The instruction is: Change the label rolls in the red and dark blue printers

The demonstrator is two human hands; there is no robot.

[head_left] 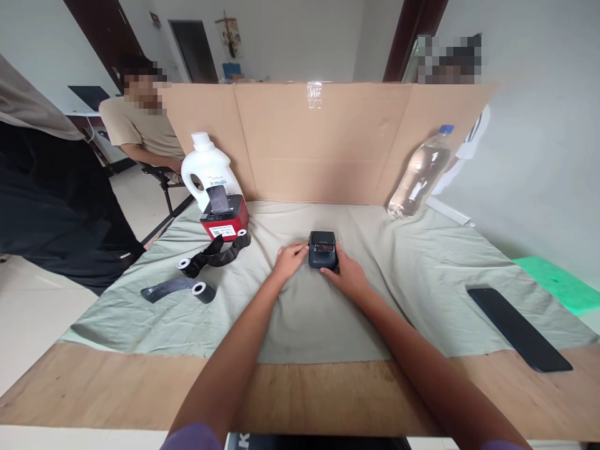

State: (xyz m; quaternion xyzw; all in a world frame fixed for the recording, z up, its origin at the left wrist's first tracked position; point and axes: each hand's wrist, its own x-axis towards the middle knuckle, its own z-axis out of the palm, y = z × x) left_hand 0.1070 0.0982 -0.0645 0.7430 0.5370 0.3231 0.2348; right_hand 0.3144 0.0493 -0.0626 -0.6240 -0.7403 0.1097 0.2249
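Observation:
In the middle of the cloth sits a small black portable printer (pixel 323 251), its lid part at the far side and a dark reddish strip showing across its front. My left hand (pixel 289 257) pinches it at the left edge, fingertips pressed together. Round its right side my right hand (pixel 349 272) is curled, thumb at the near corner. Both hands hold it low, on or just over the cloth; I cannot tell which. To the left lie a dark roll with a white core (pixel 203 292) and another dark roll (pixel 187 267), each with a loose strip.
A red-and-black printer (pixel 237 215) stands before a white detergent bottle (pixel 209 162). A clear bottle with a blue cap (pixel 419 178) leans against the cardboard screen (pixel 323 144). A black phone (pixel 518 328) lies at the right. People are beyond the screen and at the left.

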